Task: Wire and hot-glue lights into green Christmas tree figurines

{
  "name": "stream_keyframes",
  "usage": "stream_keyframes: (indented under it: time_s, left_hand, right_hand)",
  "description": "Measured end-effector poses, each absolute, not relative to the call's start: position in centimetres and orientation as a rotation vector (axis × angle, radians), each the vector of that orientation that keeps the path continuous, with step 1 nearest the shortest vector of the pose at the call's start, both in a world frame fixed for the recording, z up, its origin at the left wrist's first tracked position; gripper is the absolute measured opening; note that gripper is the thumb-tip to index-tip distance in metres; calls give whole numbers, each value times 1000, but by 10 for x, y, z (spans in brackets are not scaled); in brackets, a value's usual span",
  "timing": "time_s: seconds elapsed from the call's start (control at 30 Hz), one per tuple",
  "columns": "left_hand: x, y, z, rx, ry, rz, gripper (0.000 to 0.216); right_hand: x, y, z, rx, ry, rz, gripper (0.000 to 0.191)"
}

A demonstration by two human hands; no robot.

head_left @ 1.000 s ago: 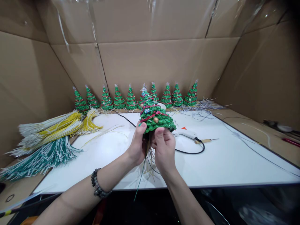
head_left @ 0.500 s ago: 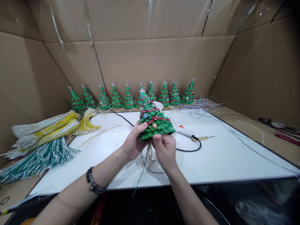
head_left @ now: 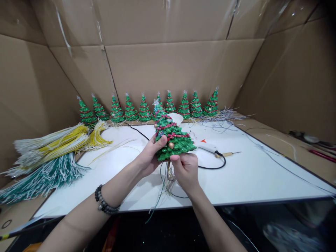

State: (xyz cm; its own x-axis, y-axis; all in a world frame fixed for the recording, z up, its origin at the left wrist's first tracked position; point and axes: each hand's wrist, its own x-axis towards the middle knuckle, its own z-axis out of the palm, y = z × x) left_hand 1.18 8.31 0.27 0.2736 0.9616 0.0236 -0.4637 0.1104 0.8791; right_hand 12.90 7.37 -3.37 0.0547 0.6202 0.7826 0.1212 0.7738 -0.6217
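A small green Christmas tree (head_left: 176, 145) with red garland, a gold ball and a pale star on top is held up over the white board (head_left: 236, 182), leaning left. My left hand (head_left: 152, 154) grips its left side, thumb across the front. My right hand (head_left: 186, 169) is closed at the tree's lower edge, thumb pressed near the base; its fingertips are hidden, so what they hold there I cannot make out. Loose wires (head_left: 168, 175) hang from the base between my hands.
Several similar trees (head_left: 131, 108) line the cardboard wall. Bundles of yellow-white wire (head_left: 63, 140) and green-white wire (head_left: 49, 175) lie at left. A white corded tool (head_left: 207, 148) and a wooden-handled awl (head_left: 227, 154) lie on the right. A white round object (head_left: 175, 119) is behind the tree.
The tree has tilted a little further left, and its base has turned slightly. My right hand has shifted slightly down, and the hanging wires have swung.
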Motion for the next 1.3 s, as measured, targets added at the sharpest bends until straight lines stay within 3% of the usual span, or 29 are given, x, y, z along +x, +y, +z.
stream_keyframes:
  time_s: [0.23,0.93,1.3]
  left_hand:
    - [10,84,4,972,631,1170,82]
    - [15,87,-3,926,665,1189,64]
    - [17,85,-4,896,719,1218,70]
  right_hand:
    - [132,75,-33,-545,-1490,417,67]
    - [132,76,-37,-584,-1508,429,67]
    - [128,78,-37,-602,-1470,432,66]
